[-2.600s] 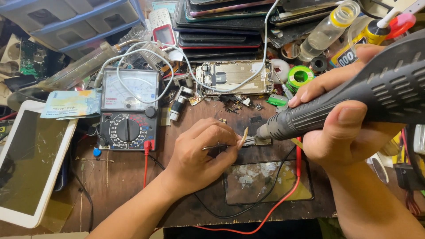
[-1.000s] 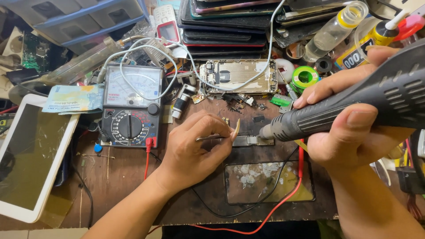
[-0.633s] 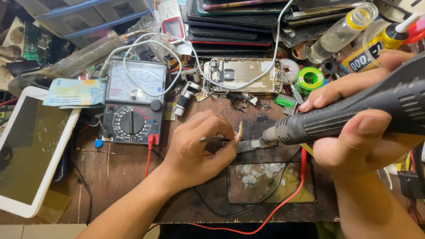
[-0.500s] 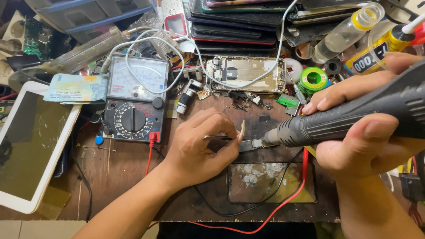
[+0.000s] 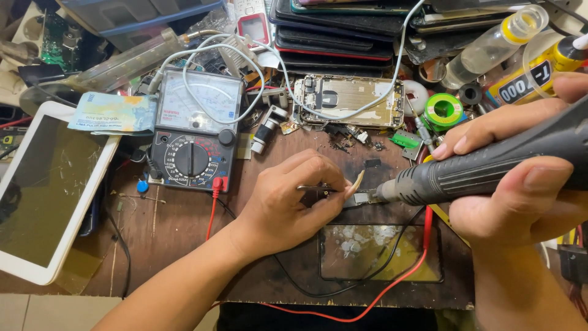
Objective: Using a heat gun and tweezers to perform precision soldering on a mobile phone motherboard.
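The ribbed dark-grey rotary tool (image 5: 490, 168) lies nearly level, nose pointing left at a small metal part (image 5: 361, 198) on the scuffed wooden bench (image 5: 177, 220). The right hand (image 5: 520, 184) wraps it firmly; the left hand (image 5: 288, 202) pinches slim tweezers (image 5: 315, 191) beside the part.

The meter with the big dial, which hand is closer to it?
Left. The left hand sits just right of the meter, pinching tweezers. The right hand is far across the table, holding a grey tool.

Rotary tool (image 5: 490, 168) runs off frame (right edge); tip too small
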